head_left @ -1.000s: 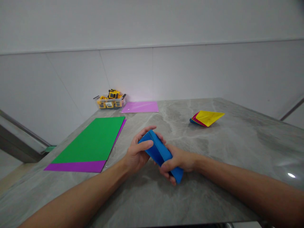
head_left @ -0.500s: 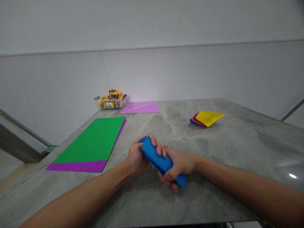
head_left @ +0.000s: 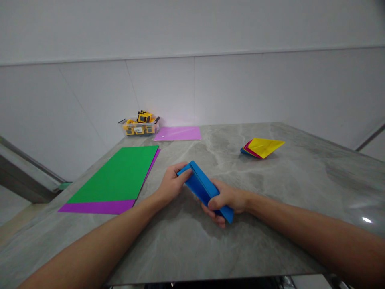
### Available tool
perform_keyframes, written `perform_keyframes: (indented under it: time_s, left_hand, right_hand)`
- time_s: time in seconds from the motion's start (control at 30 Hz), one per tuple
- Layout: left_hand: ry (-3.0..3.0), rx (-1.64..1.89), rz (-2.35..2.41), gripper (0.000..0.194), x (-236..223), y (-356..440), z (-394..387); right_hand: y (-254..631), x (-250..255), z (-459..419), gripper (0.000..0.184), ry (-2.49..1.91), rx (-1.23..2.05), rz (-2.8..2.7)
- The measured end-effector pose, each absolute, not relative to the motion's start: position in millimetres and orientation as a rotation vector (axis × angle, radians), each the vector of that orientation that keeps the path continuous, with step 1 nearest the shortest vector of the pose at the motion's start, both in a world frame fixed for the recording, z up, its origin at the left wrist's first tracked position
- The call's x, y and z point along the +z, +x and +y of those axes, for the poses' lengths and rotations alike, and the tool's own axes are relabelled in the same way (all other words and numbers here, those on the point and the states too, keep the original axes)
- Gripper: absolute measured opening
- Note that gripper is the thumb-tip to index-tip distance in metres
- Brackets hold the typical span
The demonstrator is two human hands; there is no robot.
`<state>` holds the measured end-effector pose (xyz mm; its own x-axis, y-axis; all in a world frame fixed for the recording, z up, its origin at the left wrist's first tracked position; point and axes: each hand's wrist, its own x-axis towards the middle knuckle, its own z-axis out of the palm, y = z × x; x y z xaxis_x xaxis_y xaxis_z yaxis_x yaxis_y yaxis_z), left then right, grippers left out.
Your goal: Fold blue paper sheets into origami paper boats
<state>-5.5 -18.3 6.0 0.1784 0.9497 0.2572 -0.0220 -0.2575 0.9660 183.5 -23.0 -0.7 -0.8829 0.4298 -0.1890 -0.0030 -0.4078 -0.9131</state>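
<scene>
A folded sheet of blue paper is held slantwise between both hands, just above the near part of the table. My left hand pinches its upper left end, thumb on the near face. Around the lower right end my right hand is closed, its thumb in front and its fingers beneath and behind. Layers of the fold stand slightly apart along the long edge. To the right, farther back, a small stack of folded papers lies with yellow on top and magenta and blue edges showing below.
Green sheets lie over a purple sheet on the left of the grey marbled table. A pink sheet is at the back. Beside it, a clear bin holds yellow toy vehicles, against the white wall.
My left hand has shifted from wrapping over the paper's top to pinching its upper end. The blue paper has turned, showing more of its near face. The right hand keeps its hold.
</scene>
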Motion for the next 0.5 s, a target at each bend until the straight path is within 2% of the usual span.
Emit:
perform_keyframes:
  time_s: [0.13,0.27,0.5]
  left_hand:
    - [1.542,1.148,0.938,0.043,7.5,-7.5,-18.1]
    - [1.379,1.134,0.827,0.047,6.3,-6.3,-18.3]
    - [1.209,1.114,0.658,0.048,9.3,-4.9,-16.7]
  right_hand:
    - [185.2,-4.0,-20.8,0.024,-0.590,2.351,-1.564]
    - [185.9,-4.3,-20.5,0.019,-0.598,2.324,-1.603]
    - [185.9,-1.4,-20.2,0.027,-0.601,2.282,-1.576]
